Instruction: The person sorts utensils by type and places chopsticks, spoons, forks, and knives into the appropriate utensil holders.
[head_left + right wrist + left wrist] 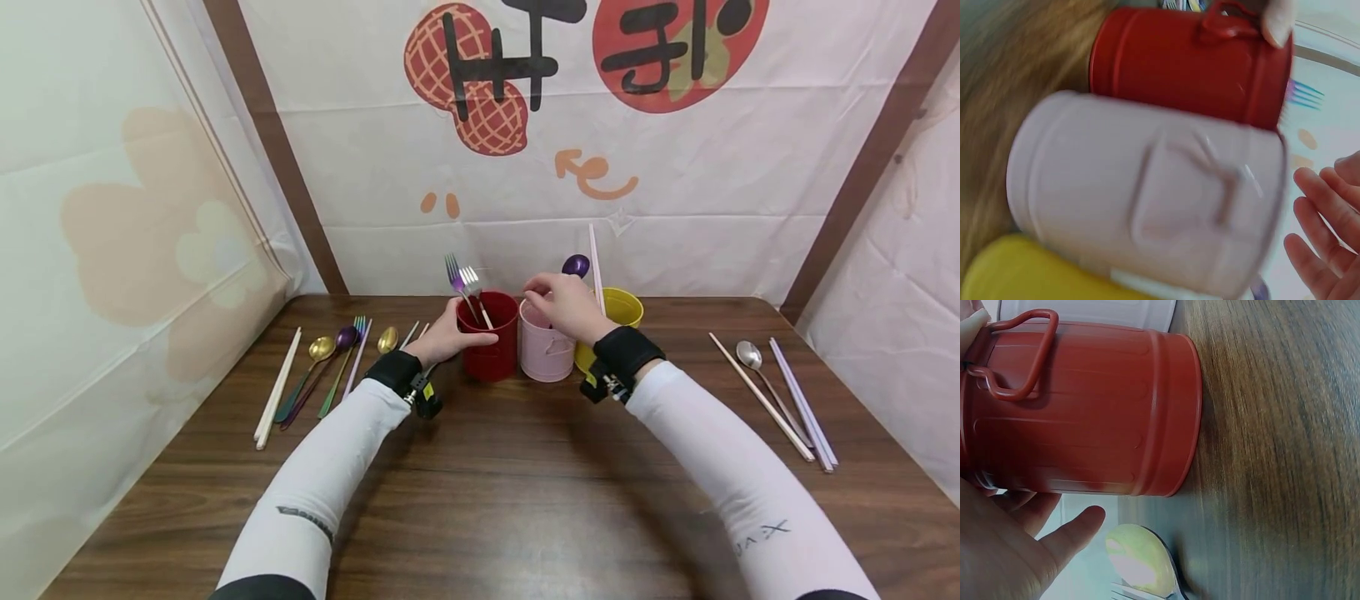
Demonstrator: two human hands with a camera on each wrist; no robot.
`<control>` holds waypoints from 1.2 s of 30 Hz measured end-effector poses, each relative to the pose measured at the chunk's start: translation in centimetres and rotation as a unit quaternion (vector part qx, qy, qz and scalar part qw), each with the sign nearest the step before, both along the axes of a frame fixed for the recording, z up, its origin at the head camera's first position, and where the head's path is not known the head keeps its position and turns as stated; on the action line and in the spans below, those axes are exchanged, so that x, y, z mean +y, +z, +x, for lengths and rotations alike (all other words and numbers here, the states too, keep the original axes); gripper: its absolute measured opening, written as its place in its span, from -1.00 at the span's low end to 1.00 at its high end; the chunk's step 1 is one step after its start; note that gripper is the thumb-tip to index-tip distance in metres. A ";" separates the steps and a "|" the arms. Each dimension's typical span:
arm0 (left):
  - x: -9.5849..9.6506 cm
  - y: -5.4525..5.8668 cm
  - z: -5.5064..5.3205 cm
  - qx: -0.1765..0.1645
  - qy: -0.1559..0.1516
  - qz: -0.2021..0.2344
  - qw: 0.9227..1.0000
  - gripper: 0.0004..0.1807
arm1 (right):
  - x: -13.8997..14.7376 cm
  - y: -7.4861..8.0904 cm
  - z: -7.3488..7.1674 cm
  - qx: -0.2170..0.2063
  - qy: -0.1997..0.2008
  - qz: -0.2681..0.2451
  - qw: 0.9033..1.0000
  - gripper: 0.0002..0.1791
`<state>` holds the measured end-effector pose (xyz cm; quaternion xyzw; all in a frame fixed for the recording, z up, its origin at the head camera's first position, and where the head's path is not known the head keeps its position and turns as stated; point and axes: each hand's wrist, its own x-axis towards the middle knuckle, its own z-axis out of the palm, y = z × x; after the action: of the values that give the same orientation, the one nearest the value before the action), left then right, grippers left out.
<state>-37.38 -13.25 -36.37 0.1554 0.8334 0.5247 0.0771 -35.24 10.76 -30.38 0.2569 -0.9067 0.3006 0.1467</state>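
Note:
My left hand (446, 335) holds the red bucket (495, 358) near its rim, thumb at the front and fingers round its left side. A rainbow fork (454, 273) and a silver fork (470, 280) lean inside it, tines up. Over the pink bucket (546, 358) hovers my right hand (567, 307), its fingers loosely bent with nothing between them in the right wrist view. Behind that hand stand a purple spoon (576, 265) and pale chopsticks (595, 257); the hand hides the spoon's lower part. The yellow bucket (624, 307) is partly covered by my right wrist.
On the table's left lie white chopsticks (277, 387), a gold-bowled spoon (321, 348), another purple spoon (346, 337), a rainbow fork (359, 325) and another gold spoon (387, 339). At right are chopsticks (761, 396), a silver spoon (748, 354) and lilac chopsticks (804, 404). A fabric wall (375, 167) rises behind.

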 end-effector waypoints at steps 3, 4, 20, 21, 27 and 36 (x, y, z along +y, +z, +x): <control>-0.1 0.1 0.3 0.000 0.004 0.001 1.000 -0.07 | 1.6 0.9 0.7 0.017 0.003 0.004 1.000 -0.80; -0.1 0.1 0.3 0.000 0.005 0.002 1.000 -0.07 | 2.2 1.1 1.0 0.023 0.003 0.007 1.000 -0.80; -2.0 4.5 2.2 -0.001 -0.100 -0.279 0.955 -0.14 | 12.9 2.4 4.7 0.121 -0.029 0.059 0.990 -0.87; -2.1 5.0 2.4 0.004 -0.111 -0.314 0.943 -0.21 | 13.7 2.4 4.9 0.120 -0.035 0.063 0.990 -0.87; -1.6 8.4 3.5 0.063 -0.123 -0.393 0.909 -0.49 | 17.8 2.2 5.8 0.092 -0.081 0.089 0.988 -0.83; 0.9 9.6 3.6 0.170 -0.081 -0.314 0.931 -0.59 | 21.7 0.3 6.0 0.025 -0.114 0.170 0.978 -0.75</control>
<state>-33.77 -12.39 -26.81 0.2774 0.9407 0.1939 0.0212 -29.28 32.49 -30.08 0.1805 -0.9640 0.1166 0.1565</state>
